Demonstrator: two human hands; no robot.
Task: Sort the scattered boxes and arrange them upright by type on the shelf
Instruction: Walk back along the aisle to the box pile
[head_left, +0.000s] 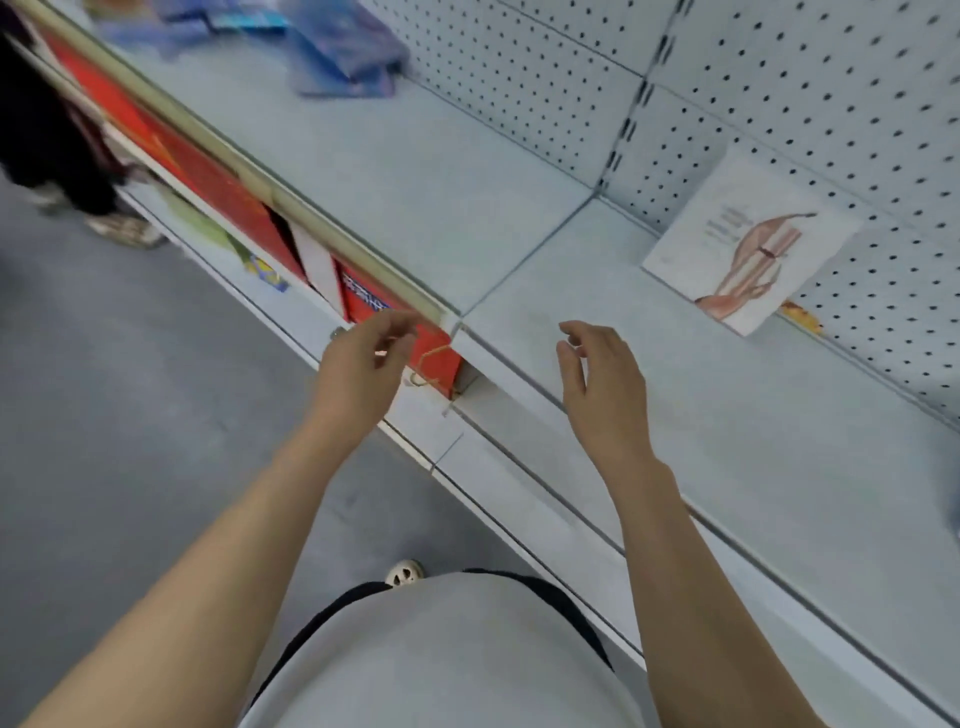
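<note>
While no print is readable, a white box (748, 244) with an arm drawing leans on the pegboard (831, 104), far right; blue boxes (343, 52) lie far left. Left hand (358, 364) and right hand (602, 384) hover loosely spread, holding nothing, near the shelf (415, 171) edge.

My shelf (519, 197): pale grey-blue. Back panel (810, 93): same pale tone, dotted with dark holes. White box (748, 244): salmon-pink figure printed on it. Blurred boxes (337, 52): blue. Lower boxes (218, 192): red. Floor (104, 415): grey.
</note>
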